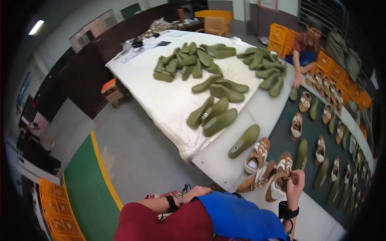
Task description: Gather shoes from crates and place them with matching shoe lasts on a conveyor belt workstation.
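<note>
At the near edge of the work surface, my right hand pinches the collar of a tan and white shoe. Just left of it, another tan and white shoe lies on its side, and a third shoe stands behind that one. A green shoe last lies on the white surface beyond them. Close to my waist, against the blue apron, is my left hand. Its fingers are mostly hidden, so I cannot make out whether it holds anything.
A dark green conveyor belt on the right carries shoes and green lasts in rows. More lasts are heaped on the white-covered table. Across the belt a person reaches toward it. Orange crates stand behind; others sit at lower left.
</note>
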`<state>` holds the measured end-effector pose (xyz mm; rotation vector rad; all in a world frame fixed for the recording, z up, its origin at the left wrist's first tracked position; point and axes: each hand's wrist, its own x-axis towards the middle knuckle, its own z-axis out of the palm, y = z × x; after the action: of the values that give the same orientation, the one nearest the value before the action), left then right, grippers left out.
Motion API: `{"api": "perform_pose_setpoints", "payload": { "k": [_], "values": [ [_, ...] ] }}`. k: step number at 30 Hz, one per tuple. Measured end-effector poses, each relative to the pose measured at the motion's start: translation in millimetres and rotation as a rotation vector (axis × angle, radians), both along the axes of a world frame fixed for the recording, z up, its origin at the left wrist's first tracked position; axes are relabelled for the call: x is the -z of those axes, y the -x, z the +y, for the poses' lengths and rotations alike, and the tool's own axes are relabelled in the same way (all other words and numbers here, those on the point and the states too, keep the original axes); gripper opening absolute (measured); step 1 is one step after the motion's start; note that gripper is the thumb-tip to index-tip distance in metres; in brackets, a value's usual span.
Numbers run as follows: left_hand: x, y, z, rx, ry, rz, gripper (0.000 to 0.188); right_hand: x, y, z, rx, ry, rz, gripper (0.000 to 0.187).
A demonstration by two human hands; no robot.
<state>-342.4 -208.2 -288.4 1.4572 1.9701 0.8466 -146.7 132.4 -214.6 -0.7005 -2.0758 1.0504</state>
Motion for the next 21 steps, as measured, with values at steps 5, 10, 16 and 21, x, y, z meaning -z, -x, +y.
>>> {"api": "perform_pose_setpoints", "payload": {
  "k": [5, 10, 16, 21],
  "values": [
    [-17, 13, 35, 0.284, -0.113, 0.066, 0.024, -13, -20, -8, 0.045, 0.004, 0.063, 0.024],
    [-38, 37, 60, 0.527, 0.231, -0.028, 0.03, -13, 1, -6, 0.113, -0.088, 0.133, 0.024],
    [-93, 61, 131, 0.499, 0.095, 0.133, 0.027, -29, 20, -14, 0.186, -0.251, 0.133, 0.027],
    [-133, 23, 217, 0.18, -0.341, 0.087, 0.027, -27, 36, -21, 0.188, -0.302, 0.217, 0.028]
  ]
}}
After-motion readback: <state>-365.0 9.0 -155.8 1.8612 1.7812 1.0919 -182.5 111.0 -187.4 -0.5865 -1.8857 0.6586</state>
